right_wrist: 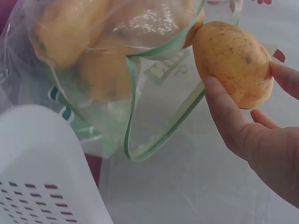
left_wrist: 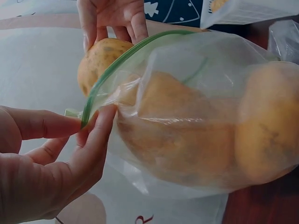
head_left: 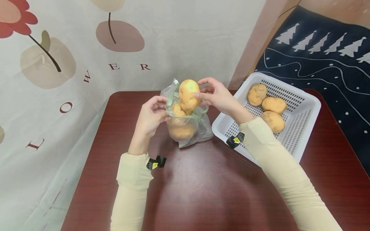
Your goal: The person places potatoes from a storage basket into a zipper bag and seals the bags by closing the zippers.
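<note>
A clear zip bag (head_left: 190, 126) with a green rim stands on the table, several potatoes (left_wrist: 173, 126) inside it. My left hand (head_left: 151, 114) pinches the bag's rim at its left side, thumb and fingers on the green strip (left_wrist: 105, 77). In my right hand (head_left: 216, 96) is a potato (head_left: 189, 93), held between thumb and fingers at the bag's mouth. In the right wrist view, this held potato (right_wrist: 233, 63) overlaps the open rim, right beside a potato in the bag.
A white slotted basket (head_left: 309, 106) with three potatoes (head_left: 273, 122) stands to the right, under my right forearm. The dark red table (head_left: 185, 192) reaches back to a printed cloth (head_left: 179, 38). A dark cloth with white trees (head_left: 318, 61) hangs behind the basket.
</note>
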A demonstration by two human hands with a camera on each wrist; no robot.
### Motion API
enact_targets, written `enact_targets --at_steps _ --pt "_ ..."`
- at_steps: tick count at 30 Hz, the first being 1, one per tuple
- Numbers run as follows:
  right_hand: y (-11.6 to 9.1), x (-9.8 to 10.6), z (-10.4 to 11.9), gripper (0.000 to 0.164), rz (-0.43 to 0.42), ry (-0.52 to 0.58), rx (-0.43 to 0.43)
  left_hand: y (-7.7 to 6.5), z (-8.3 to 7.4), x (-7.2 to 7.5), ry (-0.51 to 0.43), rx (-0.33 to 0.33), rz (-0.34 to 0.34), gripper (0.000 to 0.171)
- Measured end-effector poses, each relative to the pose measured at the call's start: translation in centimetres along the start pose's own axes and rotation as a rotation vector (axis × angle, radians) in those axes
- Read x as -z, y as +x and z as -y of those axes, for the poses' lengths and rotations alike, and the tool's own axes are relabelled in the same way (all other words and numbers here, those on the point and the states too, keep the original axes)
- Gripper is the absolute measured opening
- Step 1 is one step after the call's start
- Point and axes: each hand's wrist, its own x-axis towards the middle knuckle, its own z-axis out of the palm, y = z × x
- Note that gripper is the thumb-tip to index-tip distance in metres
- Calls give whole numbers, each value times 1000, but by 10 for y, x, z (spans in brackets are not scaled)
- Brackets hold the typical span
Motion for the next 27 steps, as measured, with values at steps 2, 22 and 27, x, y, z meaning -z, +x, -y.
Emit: enact_targets --at_steps 2,22,27 --pt "0 -3 -2 38 10 15 -2 -1 3 2 18 7 3 35" --pt "-1 -24 -15 35 70 -53 27 -3 14 7 125 6 -34 39" --pt "-1 -24 -17 36 75 -86 25 -4 12 5 142 -16 -59 38"
